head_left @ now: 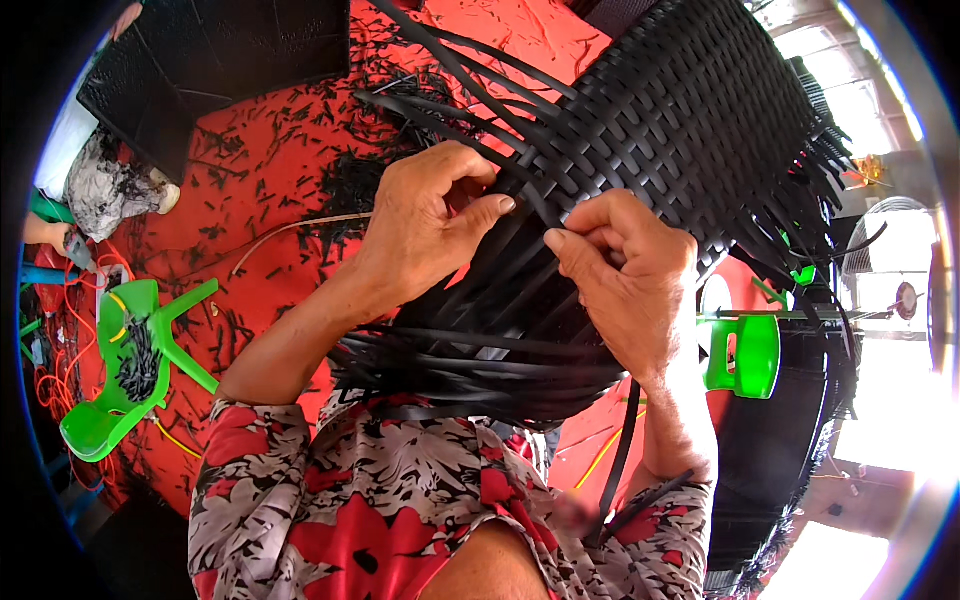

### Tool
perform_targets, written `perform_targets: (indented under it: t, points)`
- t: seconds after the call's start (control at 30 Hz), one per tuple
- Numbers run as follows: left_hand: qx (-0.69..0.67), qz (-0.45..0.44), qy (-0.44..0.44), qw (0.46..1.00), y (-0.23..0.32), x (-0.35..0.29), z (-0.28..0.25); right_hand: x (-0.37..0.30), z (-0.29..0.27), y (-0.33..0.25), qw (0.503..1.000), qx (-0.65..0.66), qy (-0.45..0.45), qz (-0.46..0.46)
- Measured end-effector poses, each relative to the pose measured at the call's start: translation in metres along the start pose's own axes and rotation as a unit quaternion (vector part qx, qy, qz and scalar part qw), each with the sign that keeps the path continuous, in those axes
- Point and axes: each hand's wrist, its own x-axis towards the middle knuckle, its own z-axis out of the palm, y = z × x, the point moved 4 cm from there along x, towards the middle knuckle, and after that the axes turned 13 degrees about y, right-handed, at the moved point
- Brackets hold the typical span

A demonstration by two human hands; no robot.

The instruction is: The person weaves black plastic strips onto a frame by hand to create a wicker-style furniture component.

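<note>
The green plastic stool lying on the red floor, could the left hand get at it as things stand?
Probably not: the left hand is pinching black woven strips, and the green plastic stool lies well off, beyond the elbow.

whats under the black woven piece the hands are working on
Under the black woven piece lies a red floor covering strewn with black strip offcuts. Whatever sits directly beneath the weave is covered.
</note>
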Motion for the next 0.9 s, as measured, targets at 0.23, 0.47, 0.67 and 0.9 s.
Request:
perform_targets:
  t: [0.23,0.47,0.67,0.9]
  points:
    - [-0.033,0.055,0.022,0.998,0.003,0.001,-0.003,0.008,0.009,-0.002,0.998,-0.04,-0.033,-0.026]
    - [-0.223,-0.221,-0.038,0.949,-0.007,0.004,0.0,0.022,0.026,0.004,0.993,-0.063,-0.019,-0.096]
    - [-0.241,-0.358,-0.065,0.9,-0.014,0.012,0.008,0.019,0.026,0.006,0.986,-0.102,0.015,-0.133]
    - [-0.287,-0.416,-0.081,0.859,-0.024,0.018,0.019,0.016,0.017,0.006,0.983,-0.102,0.051,-0.143]
